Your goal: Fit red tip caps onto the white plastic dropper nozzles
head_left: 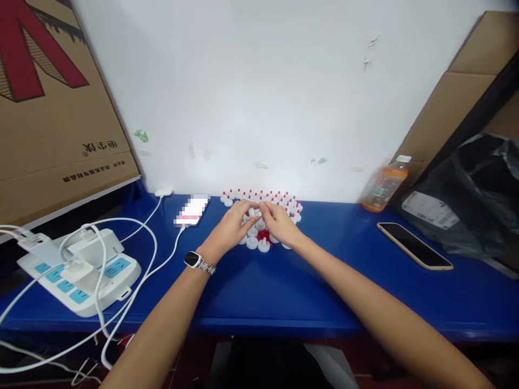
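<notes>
My left hand (234, 226) and my right hand (280, 222) meet at the middle of the table with their fingertips together. Between the left thumb and fingers shows a white nozzle cap (252, 212), partly covered. The right thumb and forefinger are pinched at its side; whatever they hold is too small or hidden to name. Just below the hands lie small red tip caps (263, 235) in a pile, ringed by bare white nozzle caps (264, 246). Behind the hands, against the wall, stand several white nozzle caps with red tips (229, 202).
On the left are a power strip (130, 273) with tangled white cables and a phone (193, 210) on a charging cord. At the right stand an orange drink bottle (383, 186), another phone (413, 247) and a dark plastic bag (466, 194). A white wall (259, 97) closes off the blue table (284, 297).
</notes>
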{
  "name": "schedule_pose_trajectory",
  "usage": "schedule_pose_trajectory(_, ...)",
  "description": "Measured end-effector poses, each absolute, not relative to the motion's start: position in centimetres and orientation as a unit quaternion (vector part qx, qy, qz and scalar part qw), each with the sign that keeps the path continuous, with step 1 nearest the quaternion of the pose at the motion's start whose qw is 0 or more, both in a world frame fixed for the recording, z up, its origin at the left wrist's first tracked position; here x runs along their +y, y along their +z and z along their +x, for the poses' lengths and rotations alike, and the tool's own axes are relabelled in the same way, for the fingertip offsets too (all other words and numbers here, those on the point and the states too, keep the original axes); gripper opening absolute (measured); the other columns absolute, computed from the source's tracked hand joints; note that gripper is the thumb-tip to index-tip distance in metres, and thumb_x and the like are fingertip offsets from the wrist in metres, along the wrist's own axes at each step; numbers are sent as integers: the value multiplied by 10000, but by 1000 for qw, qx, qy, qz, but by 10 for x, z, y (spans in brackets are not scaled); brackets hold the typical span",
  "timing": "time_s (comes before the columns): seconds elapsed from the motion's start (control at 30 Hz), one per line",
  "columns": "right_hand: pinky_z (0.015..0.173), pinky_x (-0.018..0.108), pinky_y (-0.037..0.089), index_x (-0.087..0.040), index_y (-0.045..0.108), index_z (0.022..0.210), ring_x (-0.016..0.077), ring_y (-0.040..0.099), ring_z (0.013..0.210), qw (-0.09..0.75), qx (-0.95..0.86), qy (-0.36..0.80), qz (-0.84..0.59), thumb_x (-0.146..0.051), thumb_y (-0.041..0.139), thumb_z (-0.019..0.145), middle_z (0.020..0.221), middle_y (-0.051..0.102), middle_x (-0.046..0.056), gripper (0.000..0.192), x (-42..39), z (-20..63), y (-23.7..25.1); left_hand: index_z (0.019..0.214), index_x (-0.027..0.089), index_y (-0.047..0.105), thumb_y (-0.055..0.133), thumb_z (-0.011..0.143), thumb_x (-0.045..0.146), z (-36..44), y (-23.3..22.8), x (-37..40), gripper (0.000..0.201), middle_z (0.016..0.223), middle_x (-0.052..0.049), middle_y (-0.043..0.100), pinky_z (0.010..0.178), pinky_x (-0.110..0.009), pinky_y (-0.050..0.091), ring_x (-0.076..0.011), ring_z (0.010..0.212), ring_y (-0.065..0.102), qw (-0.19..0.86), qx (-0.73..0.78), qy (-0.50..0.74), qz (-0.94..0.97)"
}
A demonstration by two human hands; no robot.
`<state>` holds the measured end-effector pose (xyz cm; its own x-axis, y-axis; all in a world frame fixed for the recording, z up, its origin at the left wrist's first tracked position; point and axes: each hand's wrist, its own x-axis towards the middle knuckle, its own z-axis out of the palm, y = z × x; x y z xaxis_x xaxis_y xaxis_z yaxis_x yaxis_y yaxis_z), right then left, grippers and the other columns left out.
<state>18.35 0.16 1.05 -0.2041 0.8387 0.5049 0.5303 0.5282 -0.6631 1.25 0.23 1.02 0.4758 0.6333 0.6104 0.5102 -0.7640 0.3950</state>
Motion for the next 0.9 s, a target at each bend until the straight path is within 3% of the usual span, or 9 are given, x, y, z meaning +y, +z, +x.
schedule_pose_trajectory(0.17,526,277,276,-226,369,595,121,344,502,481,-660,313,-484,-447,348,938,509,361,-44,409,8,182,9,1190,215,577,483,982,349,16,17,-5,265,1146,-89,627,978,-395,436,-240,1099,560,39,304,388,870)
schedule_pose_trajectory(0.27,506,272,270,-232,342,594,113,310,483,508,-629,329,-488,-449,364,927,498,337,-50,398,8,191,17,1107,188,600,385,1006,441,9,12,3,347,893,-55,640,792,-333,477,-192,818,590,150,349,447,810)
schedule_pose_trajectory(0.33,518,268,272,-231,321,590,111,315,498,517,-642,281,-491,-449,365,930,508,337,-48,406,6,202,22,975,162,604,243,1024,484,2,8,12,486,716,-23,569,664,-295,458,-162,663,538,252,364,497,747)
schedule_pose_trajectory(0.43,538,260,266,-217,342,579,113,348,523,417,-733,207,-496,-407,433,911,518,367,-44,392,0,215,22,1030,173,611,333,1002,506,-4,6,18,435,761,-13,585,640,-272,443,-144,662,525,260,381,474,750)
schedule_pose_trajectory(0.57,598,261,319,-203,527,631,129,465,569,283,-796,141,-516,-362,589,829,581,536,-28,262,-8,215,16,1150,228,616,468,959,490,-2,8,11,357,891,-15,647,670,-276,457,-143,704,563,209,401,376,809)
schedule_pose_trajectory(0.67,613,269,363,-208,583,741,145,522,600,332,-764,140,-535,-411,590,846,628,587,-14,229,-8,211,17,1238,237,569,541,924,486,2,7,6,402,972,-34,660,696,-290,482,-152,743,598,201,398,373,813)
schedule_pose_trajectory(0.8,603,264,417,-200,589,913,140,554,607,433,-741,247,-451,-441,562,875,645,599,-23,245,-1,202,19,1355,224,439,607,890,473,3,5,7,553,1072,-67,660,710,-306,496,-150,755,615,207,387,390,810)
schedule_pose_trajectory(0.9,623,262,448,-181,607,872,136,580,650,467,-736,298,-388,-417,606,842,709,636,1,239,11,190,22,1377,229,398,610,891,471,1,5,10,583,1086,-65,665,726,-306,495,-150,782,620,199,386,405,804)
